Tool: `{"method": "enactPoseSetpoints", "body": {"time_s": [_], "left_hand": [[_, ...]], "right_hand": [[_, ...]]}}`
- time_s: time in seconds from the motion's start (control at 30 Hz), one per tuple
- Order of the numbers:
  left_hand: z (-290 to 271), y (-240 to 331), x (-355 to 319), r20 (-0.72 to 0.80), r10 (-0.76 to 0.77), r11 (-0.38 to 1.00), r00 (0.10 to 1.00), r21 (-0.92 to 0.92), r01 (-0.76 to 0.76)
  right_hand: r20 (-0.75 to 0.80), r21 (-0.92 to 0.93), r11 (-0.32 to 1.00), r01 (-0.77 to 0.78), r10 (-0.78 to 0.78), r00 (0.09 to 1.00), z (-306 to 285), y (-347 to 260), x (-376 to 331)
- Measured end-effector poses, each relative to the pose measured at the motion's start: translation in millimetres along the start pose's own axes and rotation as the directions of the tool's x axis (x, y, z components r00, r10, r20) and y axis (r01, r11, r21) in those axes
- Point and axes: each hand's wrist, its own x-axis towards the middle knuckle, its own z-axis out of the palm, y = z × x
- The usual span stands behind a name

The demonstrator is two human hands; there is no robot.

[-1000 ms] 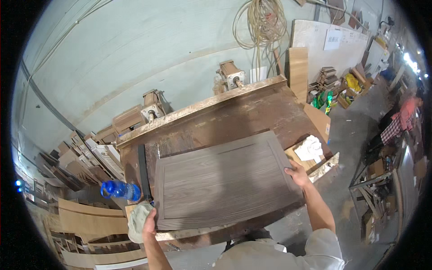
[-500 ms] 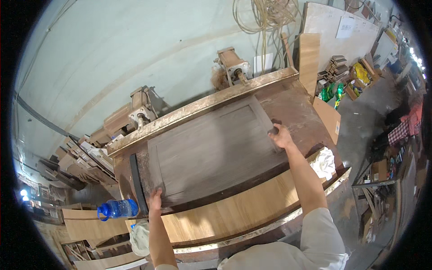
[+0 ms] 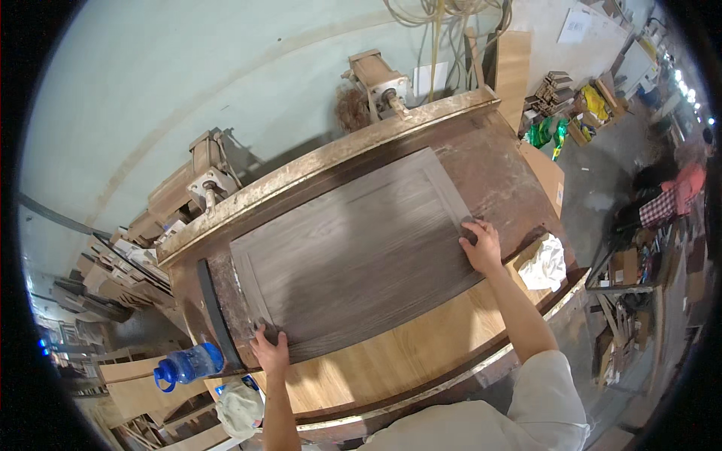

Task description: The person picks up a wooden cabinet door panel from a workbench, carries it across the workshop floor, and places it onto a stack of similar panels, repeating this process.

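A grey-brown wood-grain panel [image 3: 353, 255] with a raised border, like a cabinet door, lies flat on the brown worktable. At its near left corner, my left hand [image 3: 269, 350] has its fingers on the left edge and its thumb by the near edge. My right hand [image 3: 482, 246] grips the right edge near the front, thumb and fingers bent around it. The panel's near edge borders a light wood board [image 3: 391, 353] along the front of the table. Fingertips of both hands are partly hidden at the panel's edges.
A metal rail [image 3: 331, 165] runs along the back, with two cylinders [image 3: 380, 79] behind it. Left of the panel lie a black strip [image 3: 216, 312], a blue bottle [image 3: 188, 364] and a pale cloth [image 3: 241, 410]. A white crumpled cloth [image 3: 543, 263] sits at the right.
The panel has come nearer, away from the back rail, and its near edge now meets the light board. Both hands stay at its edges; my left fingers are more spread. The view has shifted.
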Motion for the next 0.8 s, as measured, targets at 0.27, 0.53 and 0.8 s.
{"method": "enactPoseSetpoints", "body": {"time_s": [0.27,0.53,0.8], "left_hand": [[17,8,73,-0.176,0.110,0.991,0.978,-0.062,-0.122],[33,14,72,-0.327,0.001,1.000,0.945,0.008,0.002],[35,12,69,-0.354,-0.027,0.996,0.935,0.075,0.057]], "right_hand": [[-0.172,-0.091,0.996,0.012,-0.027,0.985,25,-20,48],[-0.229,-0.070,0.997,-0.035,0.018,0.973,32,-33,46],[-0.236,-0.058,0.998,-0.032,0.017,0.972,31,-41,47]]}}
